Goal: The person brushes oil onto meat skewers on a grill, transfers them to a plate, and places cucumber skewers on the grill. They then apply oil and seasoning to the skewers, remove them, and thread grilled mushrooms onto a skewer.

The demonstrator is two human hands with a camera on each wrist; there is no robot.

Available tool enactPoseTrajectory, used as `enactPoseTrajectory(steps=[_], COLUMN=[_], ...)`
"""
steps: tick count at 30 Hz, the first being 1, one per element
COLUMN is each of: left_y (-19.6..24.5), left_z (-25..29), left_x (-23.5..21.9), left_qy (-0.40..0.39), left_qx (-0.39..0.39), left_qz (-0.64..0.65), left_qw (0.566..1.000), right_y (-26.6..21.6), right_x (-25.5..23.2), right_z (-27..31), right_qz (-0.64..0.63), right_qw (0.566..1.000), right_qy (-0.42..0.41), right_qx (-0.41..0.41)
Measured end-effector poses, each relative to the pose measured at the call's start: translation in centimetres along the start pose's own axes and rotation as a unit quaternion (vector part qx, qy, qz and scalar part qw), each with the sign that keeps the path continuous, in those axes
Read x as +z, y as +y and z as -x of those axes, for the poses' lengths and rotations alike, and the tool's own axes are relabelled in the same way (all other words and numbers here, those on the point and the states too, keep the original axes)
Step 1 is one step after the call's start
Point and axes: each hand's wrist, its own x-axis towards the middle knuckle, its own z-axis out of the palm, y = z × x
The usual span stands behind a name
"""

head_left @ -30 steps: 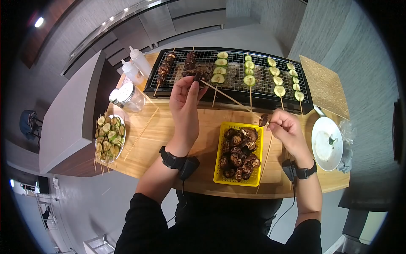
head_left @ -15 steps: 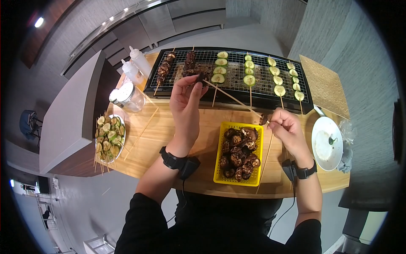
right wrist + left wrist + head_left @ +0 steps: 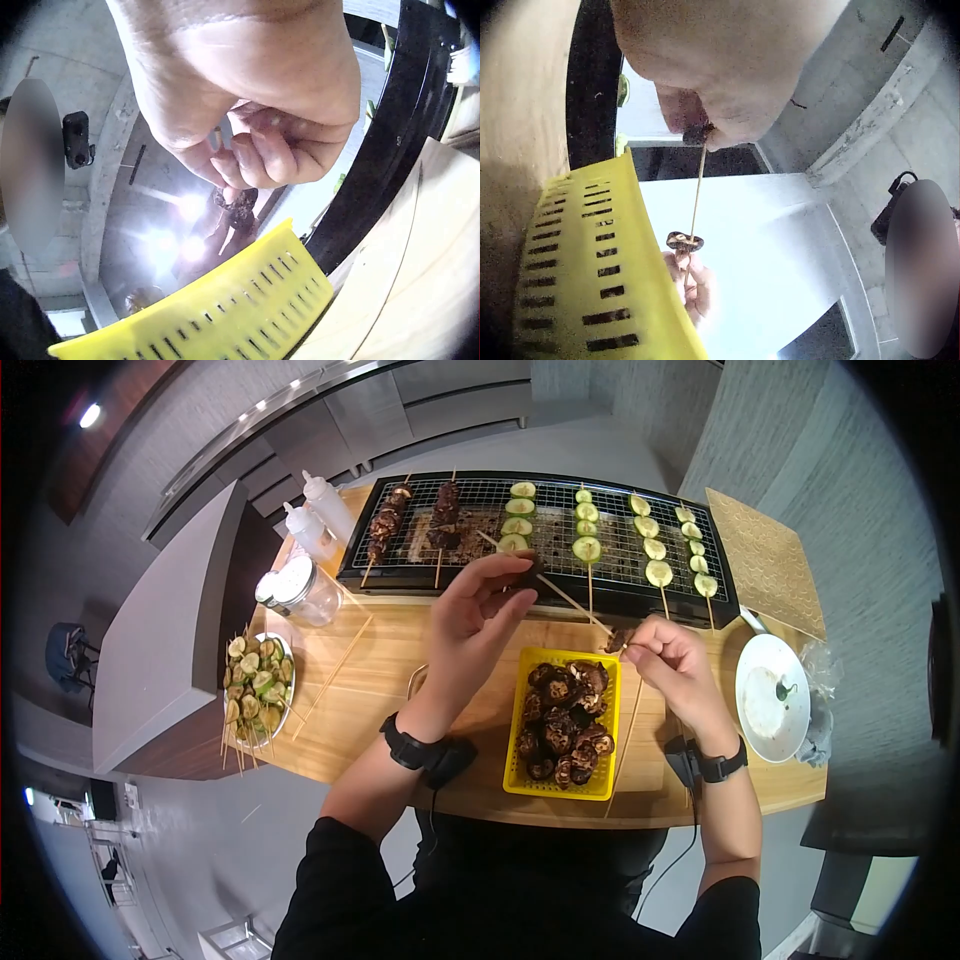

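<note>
My left hand [image 3: 468, 625] pinches a dark grilled mushroom [image 3: 696, 134] between thumb and fingers, partly hidden by the fingertips. Through this mushroom runs a thin wooden skewer [image 3: 574, 603], its tip poking out beyond the fingers toward the grill. At the skewer's other end, my right hand [image 3: 690, 675] grips the stick between thumb and curled fingers. Close against the right fingertips sits a second mushroom [image 3: 684, 241] on the same skewer. Just below both hands stands a yellow basket [image 3: 512, 760] holding several browned mushrooms [image 3: 560, 730].
Behind the hands, a black grill [image 3: 470, 582] bears dark skewers and cucumber skewers [image 3: 586, 549]. A plate of skewered slices [image 3: 262, 685], a jar [image 3: 318, 600] and squeeze bottles [image 3: 328, 505] stand left. At right lie a white pan [image 3: 765, 725] and a patterned board [image 3: 770, 560].
My left hand has slid the mushroom along the skewer, rightward and toward my right hand. The skewer's tip now shows past it. The right hand has barely moved.
</note>
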Motion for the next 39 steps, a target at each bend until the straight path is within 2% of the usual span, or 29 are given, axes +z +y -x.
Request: enactPoseTrajectory(steps=[3,9,15,24,27,30,33,39], left_y=[0.5,0.9,0.4,0.4,0.3,0.3,1.4,1.0], left_z=[-0.1,-0.1,0.0,0.1,-0.1,-0.3,0.8,0.3], left_x=[0.4,0.7,0.2,0.3,-0.1,-0.2,1.6,0.7], left_qy=[-0.026,-0.003,-0.021,-0.021,-0.057,-0.185,-0.133,-0.173], left_qx=[0.006,0.008,0.001,-0.006,0.019,0.073,-0.013,-0.002], left_qz=[-0.029,0.001,-0.046,-0.043,-0.059,-0.143,-0.092,-0.084], left_qw=[0.999,1.0,0.999,0.999,0.996,0.97,0.987,0.981], right_y=[0.1,-0.2,-0.1,-0.1,-0.1,0.0,0.2,0.4], right_x=[-0.1,0.2,0.4,0.6,0.6,0.9,0.7,0.4], right_z=[0.0,-0.1,-0.2,-0.3,-0.3,-0.4,-0.3,-0.3], right_qz=[-0.009,0.001,0.01,0.015,0.017,0.012,0.01,0.001], right_qw=[1.0,1.0,0.999,0.997,0.997,0.998,0.999,0.999], right_qy=[0.004,0.02,0.053,0.069,0.067,0.051,0.042,0.044], right_qx=[0.008,0.002,0.008,0.011,0.018,0.024,0.02,0.015])
